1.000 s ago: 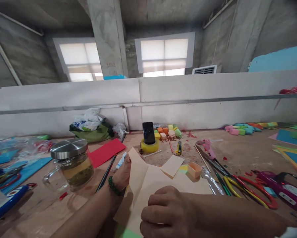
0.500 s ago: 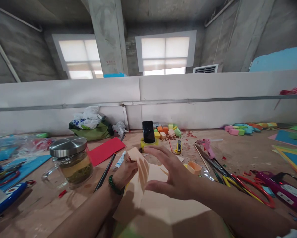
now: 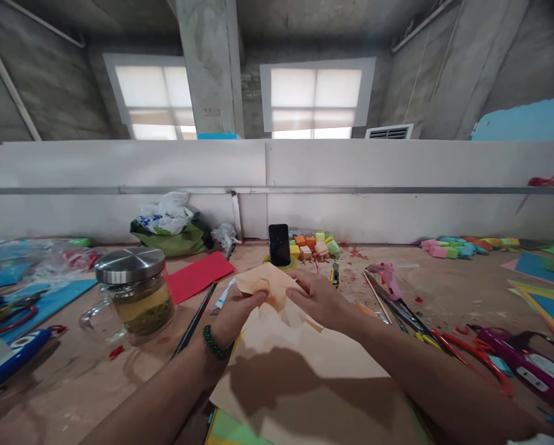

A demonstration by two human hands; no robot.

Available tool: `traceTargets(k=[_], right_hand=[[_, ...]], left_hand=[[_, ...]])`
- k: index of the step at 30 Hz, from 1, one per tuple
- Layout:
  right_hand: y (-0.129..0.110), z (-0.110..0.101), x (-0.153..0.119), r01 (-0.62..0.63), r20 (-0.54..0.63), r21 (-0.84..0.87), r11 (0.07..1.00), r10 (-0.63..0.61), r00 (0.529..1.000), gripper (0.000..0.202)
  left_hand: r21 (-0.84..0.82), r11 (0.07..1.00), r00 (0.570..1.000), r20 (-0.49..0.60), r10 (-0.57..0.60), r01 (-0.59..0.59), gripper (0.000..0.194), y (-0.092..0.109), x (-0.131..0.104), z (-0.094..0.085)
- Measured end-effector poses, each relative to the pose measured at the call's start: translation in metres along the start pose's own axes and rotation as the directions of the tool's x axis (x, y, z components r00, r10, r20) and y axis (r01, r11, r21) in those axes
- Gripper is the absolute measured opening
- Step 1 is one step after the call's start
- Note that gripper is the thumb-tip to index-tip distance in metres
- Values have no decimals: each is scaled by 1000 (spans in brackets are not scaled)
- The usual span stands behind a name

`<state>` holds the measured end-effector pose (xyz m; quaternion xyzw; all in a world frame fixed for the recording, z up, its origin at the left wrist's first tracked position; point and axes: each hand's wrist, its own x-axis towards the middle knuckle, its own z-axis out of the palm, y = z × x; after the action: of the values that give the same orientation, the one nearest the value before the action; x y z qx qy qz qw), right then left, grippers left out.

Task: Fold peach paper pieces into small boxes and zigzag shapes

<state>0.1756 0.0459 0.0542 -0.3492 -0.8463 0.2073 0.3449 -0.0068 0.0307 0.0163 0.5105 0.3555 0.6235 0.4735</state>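
Note:
Peach-coloured craft paper is bent and creased between my two hands. My left hand pinches its left side with thumb and fingers, and a green bead bracelet circles that wrist. On the paper's right side my right hand grips with thumb against fingers. Below both hands lies a large flat peach sheet, shaded by my hands, over green and yellow sheets. Whether the held paper joins the sheet below is hard to make out.
A glass mug of tea and a red sheet stand to the left. Behind are a phone and small coloured paper blocks. Toward the right lie a pink glue gun, red-handled scissors and a purple device.
My right hand, spread open before, has closed on the paper's right side. The paper, upright and folded earlier, is now lower and opened out between both hands. The view has shifted slightly.

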Motion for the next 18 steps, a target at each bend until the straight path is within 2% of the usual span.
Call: traceTargets(k=[2,6,13,18], right_hand=[[6,1,5,-13,-10,-10,1000,13,1000,15],[13,0,8,-57,10,-16,998,57,998,24],[13,-4,10,-91,-3,70,993,92,996,13],[11,-7,12,-97,49,118,988,92,995,18]], left_hand=[[-6,1000,1000,3,-16,16,31,0,-1,1],[22,998,998,33,-56,55,35,-3,-3,0],[244,969,999,30,17,-24,24,-7,-2,-2],[263,961,996,-21,-82,85,26,-6,-1,-1]])
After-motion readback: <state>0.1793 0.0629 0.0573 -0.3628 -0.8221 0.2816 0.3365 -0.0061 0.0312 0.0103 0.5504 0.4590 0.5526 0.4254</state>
